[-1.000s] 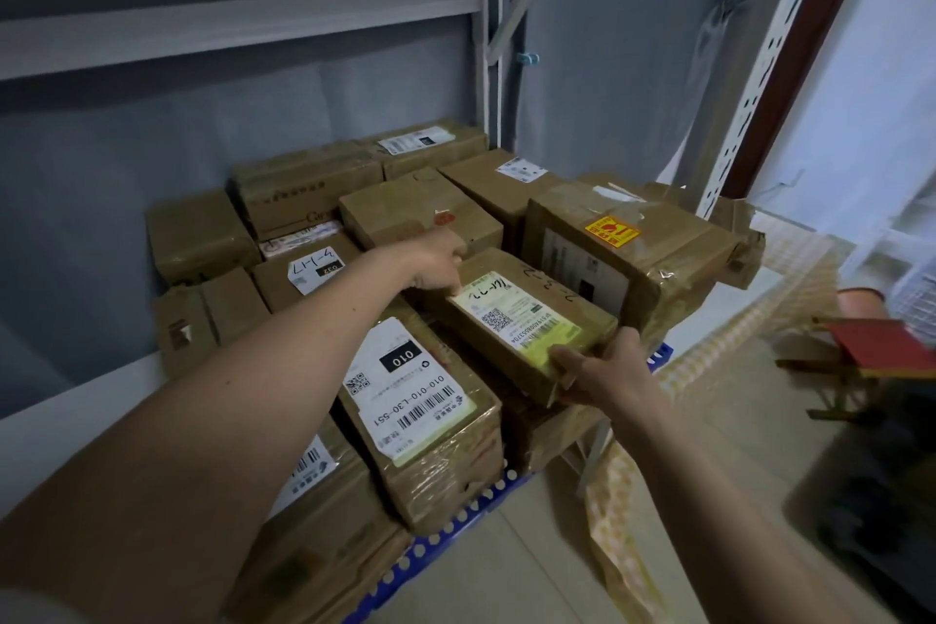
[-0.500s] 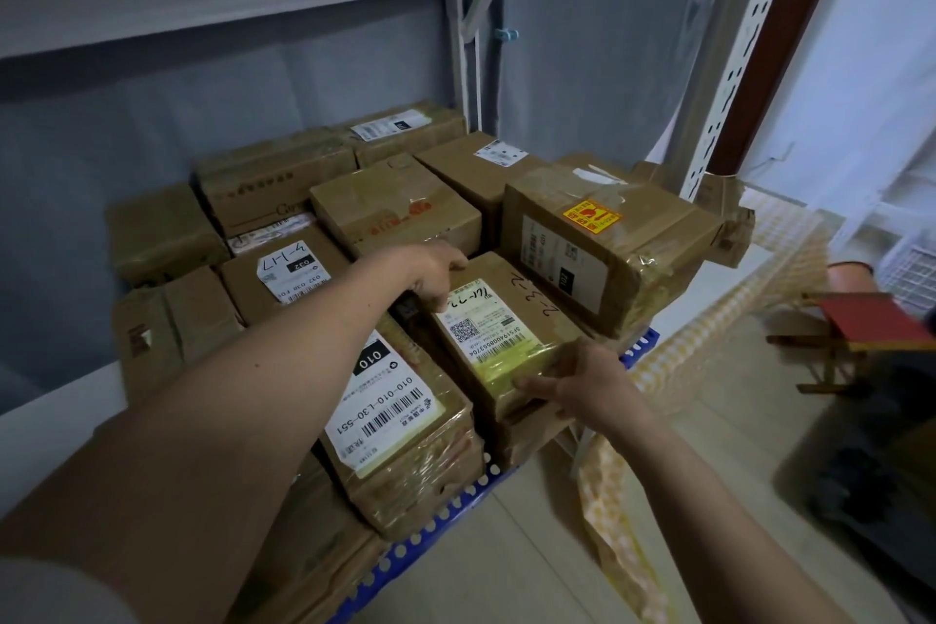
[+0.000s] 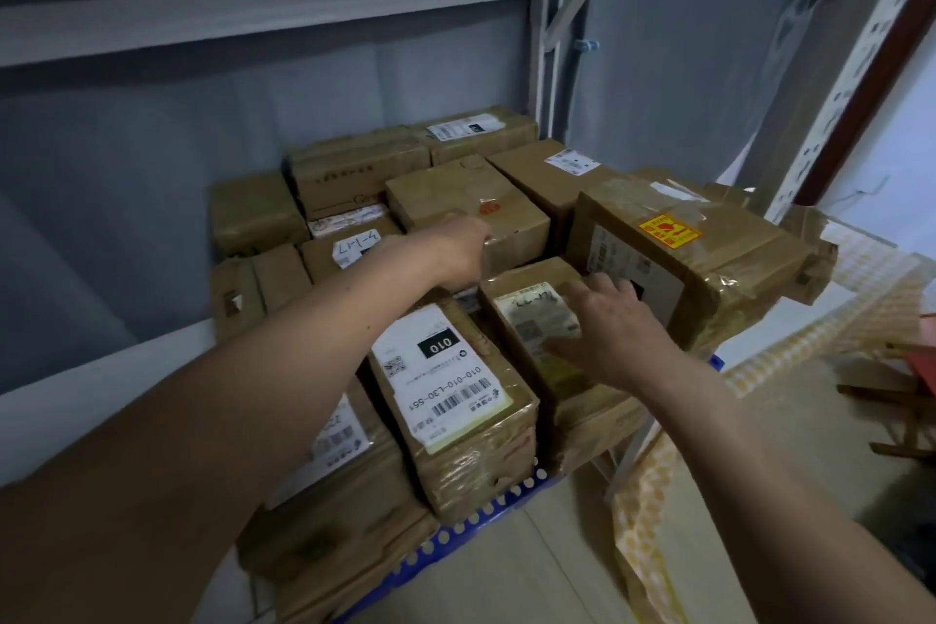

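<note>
The right grip (image 3: pixel 613 334) is lying flat, fingers apart, on the green-labelled parcel (image 3: pixel 529 319); just behind that parcel the left grip (image 3: pixel 458 246) is reaching, fingers hidden, so I cannot tell its state.

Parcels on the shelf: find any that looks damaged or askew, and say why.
The large yellow-stickered parcel at the right stands out: its right end is crumpled, with bent cardboard flaps jutting out under glossy tape.
</note>
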`<state>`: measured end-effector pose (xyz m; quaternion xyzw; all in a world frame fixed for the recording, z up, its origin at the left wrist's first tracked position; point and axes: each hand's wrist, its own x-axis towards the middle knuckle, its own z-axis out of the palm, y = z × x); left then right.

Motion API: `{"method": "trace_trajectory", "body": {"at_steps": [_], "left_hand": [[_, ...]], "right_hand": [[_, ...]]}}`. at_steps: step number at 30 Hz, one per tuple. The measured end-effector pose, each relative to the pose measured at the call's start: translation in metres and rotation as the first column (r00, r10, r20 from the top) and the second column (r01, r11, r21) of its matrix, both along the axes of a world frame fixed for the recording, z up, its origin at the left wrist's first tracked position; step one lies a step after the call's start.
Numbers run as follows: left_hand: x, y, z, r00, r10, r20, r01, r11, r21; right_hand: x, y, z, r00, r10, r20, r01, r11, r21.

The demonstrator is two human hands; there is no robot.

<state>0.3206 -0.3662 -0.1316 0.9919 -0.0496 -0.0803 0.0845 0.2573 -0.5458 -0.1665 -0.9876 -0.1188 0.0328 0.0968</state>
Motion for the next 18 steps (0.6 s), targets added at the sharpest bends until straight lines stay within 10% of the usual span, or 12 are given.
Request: {"method": "trace_trajectory", "body": {"at_steps": [18], "left_hand": [[-0.141,0.175,0.018,0.882,0.436,0.179,-0.452,0.890,0.062]], "right_hand": [[0.014,0.148,0.059,0.913,0.403,0.058,-0.392,0.909,-0.138]]}}
